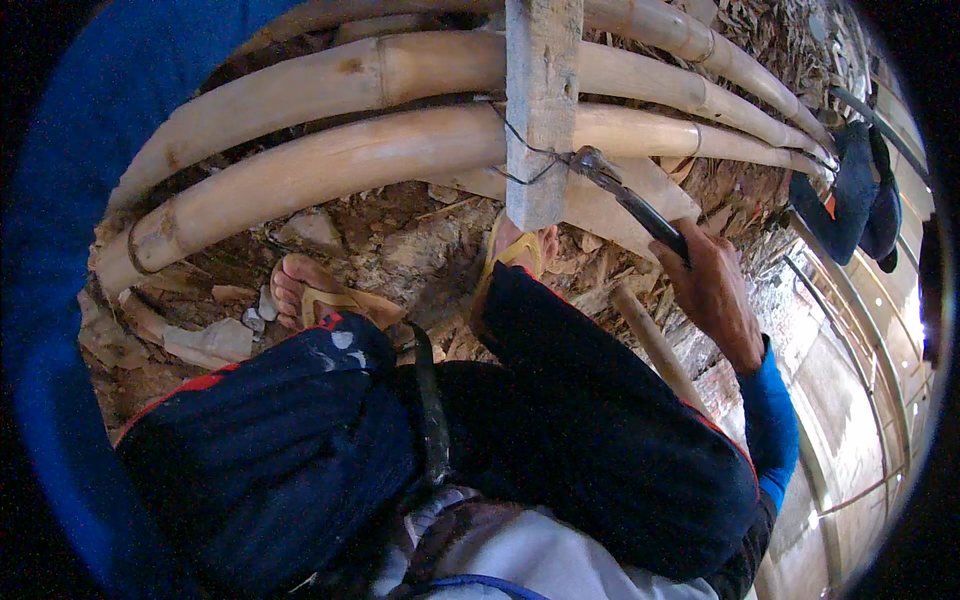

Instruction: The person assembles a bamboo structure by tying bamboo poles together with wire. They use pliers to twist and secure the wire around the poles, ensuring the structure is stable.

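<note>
My right hand [712, 290] is closed round the dark handle of a metal tool that looks like pincers [630, 203]. The tool's head meets a thin dark wire [530, 160] looped about a squared wooden post [541, 110]. Behind the post, thick bamboo poles [330, 165] run across from left to right, and the wire lies at the nearest one. A blue sleeve [60, 250] fills the left rim, very near the camera; my left hand does not show.
My sandalled feet [330, 290] rest on rough ground with stones [215, 343] and dry scraps. A wooden stick [655, 345] slants beside my right knee. A dark blue shape [850, 195], too unclear to name, stands at the far right near curved poles [870, 340].
</note>
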Available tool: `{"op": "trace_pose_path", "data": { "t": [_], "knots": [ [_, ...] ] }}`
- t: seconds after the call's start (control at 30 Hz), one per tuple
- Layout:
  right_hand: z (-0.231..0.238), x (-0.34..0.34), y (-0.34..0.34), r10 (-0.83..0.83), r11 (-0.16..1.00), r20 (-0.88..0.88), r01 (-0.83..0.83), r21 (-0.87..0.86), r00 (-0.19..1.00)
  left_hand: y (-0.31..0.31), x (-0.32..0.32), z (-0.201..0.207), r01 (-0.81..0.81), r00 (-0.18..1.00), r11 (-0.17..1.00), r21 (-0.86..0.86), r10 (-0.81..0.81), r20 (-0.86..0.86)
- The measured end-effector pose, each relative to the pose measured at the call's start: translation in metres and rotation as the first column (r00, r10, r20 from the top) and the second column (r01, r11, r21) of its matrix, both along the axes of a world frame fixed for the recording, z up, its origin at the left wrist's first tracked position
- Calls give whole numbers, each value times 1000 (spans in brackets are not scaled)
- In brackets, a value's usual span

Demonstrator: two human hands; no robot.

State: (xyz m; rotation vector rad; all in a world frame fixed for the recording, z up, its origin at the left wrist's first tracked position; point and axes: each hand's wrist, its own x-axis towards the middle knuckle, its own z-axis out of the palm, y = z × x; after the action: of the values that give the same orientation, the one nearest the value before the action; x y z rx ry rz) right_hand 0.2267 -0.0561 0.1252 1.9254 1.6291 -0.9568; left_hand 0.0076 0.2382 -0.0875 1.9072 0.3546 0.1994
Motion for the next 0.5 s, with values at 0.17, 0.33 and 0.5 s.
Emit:
{"op": "trace_pose_path", "data": {
  "t": [0.17,0.33,0.5],
  "knots": [
    [-60,41,-22,-87,995,-253,97,27,964,-5,0,16,-54,991,989,-140,36,-127],
    [-94,55,-22,24,988,-410,41,148,912,-9,-4,14,-86,996,985,-151,85,-11],
    [-93,65,-20,31,991,-448,32,133,894,-6,0,20,-25,999,983,-183,18,-37]
  ]
}}
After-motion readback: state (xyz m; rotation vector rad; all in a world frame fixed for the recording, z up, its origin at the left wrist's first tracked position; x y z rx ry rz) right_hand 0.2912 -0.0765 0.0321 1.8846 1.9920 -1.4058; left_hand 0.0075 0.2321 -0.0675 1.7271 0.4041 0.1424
